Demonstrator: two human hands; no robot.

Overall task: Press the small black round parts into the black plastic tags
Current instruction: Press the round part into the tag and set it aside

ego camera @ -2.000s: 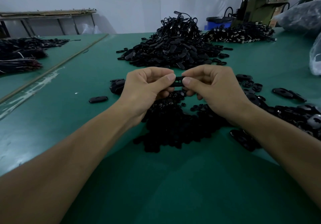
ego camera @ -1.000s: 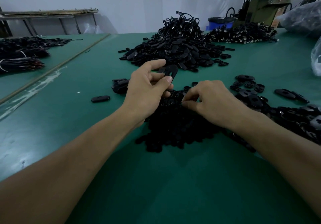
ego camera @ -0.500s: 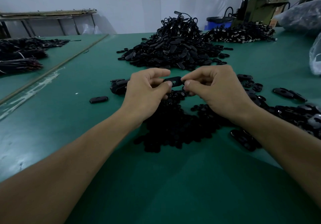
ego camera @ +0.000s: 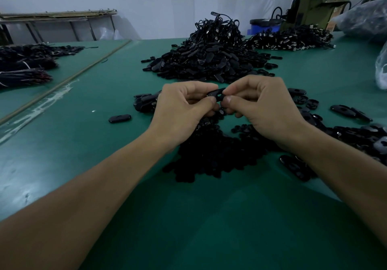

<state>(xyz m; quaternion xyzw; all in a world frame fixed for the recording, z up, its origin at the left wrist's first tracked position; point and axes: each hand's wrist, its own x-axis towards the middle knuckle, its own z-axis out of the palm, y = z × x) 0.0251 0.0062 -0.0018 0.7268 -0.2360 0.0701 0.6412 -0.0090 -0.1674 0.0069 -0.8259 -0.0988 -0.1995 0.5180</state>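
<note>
Above the green table, my left hand (ego camera: 181, 110) and my right hand (ego camera: 265, 107) pinch one black plastic tag (ego camera: 216, 95) between thumbs and forefingers. The tag is oval with a hole near its right end, by my right thumb. Whether a round part sits between my right fingertips is hidden. Below the hands lies a dark heap of small black round parts (ego camera: 213, 156). A big pile of tags (ego camera: 209, 60) rises behind the hands.
A lone tag (ego camera: 119, 118) lies left of my hands, and a small cluster (ego camera: 144, 102) by my left knuckles. Loose tags (ego camera: 351, 127) spread to the right. Corded bundles (ego camera: 25, 68) lie far left, another pile (ego camera: 293, 39) and a machine (ego camera: 318, 3) at the back right.
A second ago my right hand was down in the heap of round parts while the left held the tag up. Both hands now meet on the tag, which has tilted slightly.
</note>
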